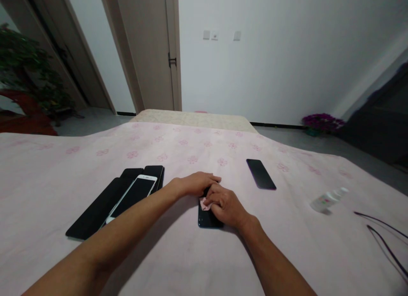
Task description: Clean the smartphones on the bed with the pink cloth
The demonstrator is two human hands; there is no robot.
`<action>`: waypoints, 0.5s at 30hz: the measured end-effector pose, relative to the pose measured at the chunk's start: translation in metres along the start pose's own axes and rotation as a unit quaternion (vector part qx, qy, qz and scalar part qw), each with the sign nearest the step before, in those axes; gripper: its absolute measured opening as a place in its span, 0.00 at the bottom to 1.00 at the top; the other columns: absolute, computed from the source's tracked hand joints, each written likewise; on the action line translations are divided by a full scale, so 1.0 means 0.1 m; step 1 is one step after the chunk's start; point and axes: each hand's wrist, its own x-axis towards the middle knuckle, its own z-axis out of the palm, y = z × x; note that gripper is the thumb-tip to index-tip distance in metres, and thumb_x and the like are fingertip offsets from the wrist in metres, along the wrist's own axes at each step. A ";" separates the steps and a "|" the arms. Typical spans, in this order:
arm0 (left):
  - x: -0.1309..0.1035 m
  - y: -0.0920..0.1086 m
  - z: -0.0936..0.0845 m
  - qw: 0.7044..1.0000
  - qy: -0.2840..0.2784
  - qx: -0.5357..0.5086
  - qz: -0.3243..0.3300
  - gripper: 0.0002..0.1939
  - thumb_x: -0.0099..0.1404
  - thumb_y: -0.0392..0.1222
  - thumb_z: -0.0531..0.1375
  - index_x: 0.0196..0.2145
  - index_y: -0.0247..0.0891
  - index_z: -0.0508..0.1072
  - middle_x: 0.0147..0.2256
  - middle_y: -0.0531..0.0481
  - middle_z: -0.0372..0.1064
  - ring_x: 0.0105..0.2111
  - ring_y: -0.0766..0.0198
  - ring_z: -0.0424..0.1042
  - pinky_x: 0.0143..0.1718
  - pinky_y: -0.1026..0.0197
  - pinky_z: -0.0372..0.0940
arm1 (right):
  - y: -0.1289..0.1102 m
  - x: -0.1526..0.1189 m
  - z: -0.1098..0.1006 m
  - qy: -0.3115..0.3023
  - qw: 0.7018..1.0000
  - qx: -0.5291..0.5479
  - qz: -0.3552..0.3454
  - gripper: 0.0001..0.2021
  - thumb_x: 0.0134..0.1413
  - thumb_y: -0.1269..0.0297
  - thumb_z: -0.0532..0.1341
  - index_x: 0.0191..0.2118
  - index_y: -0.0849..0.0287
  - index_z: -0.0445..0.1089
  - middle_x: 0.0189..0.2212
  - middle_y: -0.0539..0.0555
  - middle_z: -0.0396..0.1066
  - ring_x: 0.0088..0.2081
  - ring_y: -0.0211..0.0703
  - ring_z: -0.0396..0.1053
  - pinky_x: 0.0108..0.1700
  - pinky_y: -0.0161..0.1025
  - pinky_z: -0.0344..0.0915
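In the head view a dark smartphone (208, 220) lies on the pink flowered cloth in front of me. My left hand (198, 183) holds its far end, fingers reaching across the top edge; the thumb is hidden. My right hand (227, 204) is closed on a small pale pink cloth (204, 204), pressed against the phone's surface. Part of the cloth and much of the phone are covered by my hands. Left of my left forearm, a white-framed phone (135, 197) rests on several black devices (95, 206). Another dark phone (261, 174) lies apart, to the right.
A white bottle (328, 200) lies tilted at the right. Dark cables (387, 245) run in from the right edge. The flowered tablecloth (178, 262) spreads over the table. Beyond stand a door (143, 49), a potted plant (28, 70) and purple flowers (321, 122).
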 end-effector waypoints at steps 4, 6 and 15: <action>-0.08 0.06 -0.07 0.998 -0.034 0.055 -0.009 0.31 0.57 0.31 0.64 0.59 0.41 0.67 0.66 0.41 0.56 0.64 0.47 0.58 0.61 0.46 0.56 | 0.05 -0.01 -0.06 0.022 1.000 -0.009 0.013 0.17 0.43 0.82 0.54 0.30 0.58 0.77 0.34 0.53 0.75 0.39 0.42 0.71 0.45 0.38 0.67; -0.17 0.08 -0.11 0.996 -0.037 0.077 -0.021 0.33 0.56 0.33 0.64 0.59 0.41 0.66 0.65 0.39 0.57 0.62 0.44 0.60 0.59 0.42 0.57 | 0.00 0.00 -0.10 -0.004 1.000 -0.013 0.023 0.16 0.41 0.81 0.54 0.28 0.57 0.77 0.33 0.52 0.75 0.39 0.43 0.71 0.44 0.38 0.66; -0.69 0.36 -0.11 0.960 0.018 0.194 -0.202 0.26 0.52 0.47 0.69 0.49 0.40 0.73 0.47 0.41 0.74 0.47 0.46 0.73 0.57 0.46 0.58 | -0.04 0.06 -0.29 0.040 0.974 -0.077 0.209 0.15 0.48 0.79 0.55 0.27 0.57 0.77 0.30 0.52 0.74 0.33 0.40 0.71 0.39 0.36 0.64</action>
